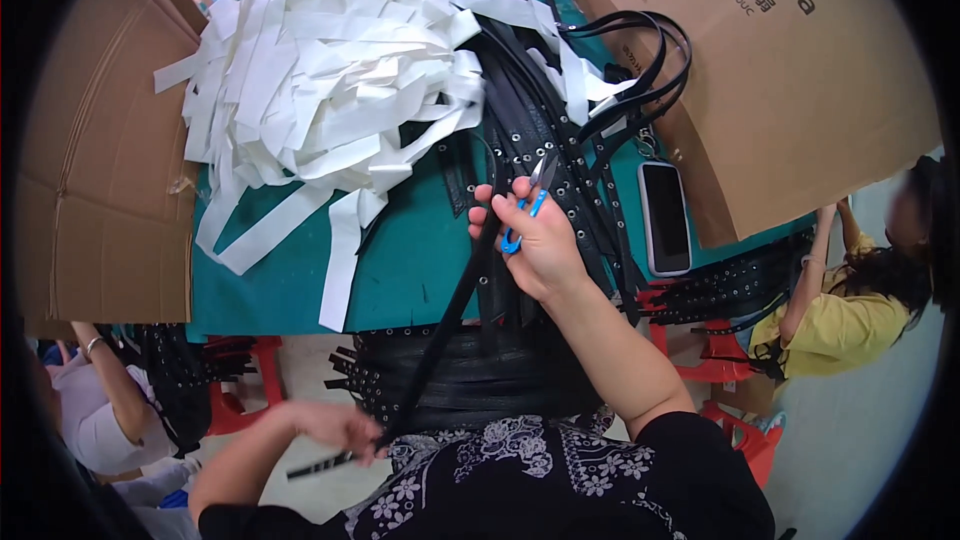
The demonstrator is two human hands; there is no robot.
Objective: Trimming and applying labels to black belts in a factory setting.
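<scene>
A long black strap (448, 328) runs slantwise between my two hands, in front of the table edge. My right hand (550, 255) is closed over the table; the strap's upper part passes through its fingers. Blue-handled thread snips (512, 238) are also held in that hand, blades pointing away from me. Low on the left, my left hand (335, 425) is closed round the strap near its lower end, somewhat smeared by motion. Beneath and beyond my right hand lie several black straps with metal eyelets (530, 145). More black straps (450, 365) lie across my lap.
A big heap of white strips (330, 70) covers the left of the green table (270, 295). A phone (665, 218) lies at its right. Cardboard boxes stand left (120, 160) and right (790, 90). People sit on both sides, near red stools (265, 380).
</scene>
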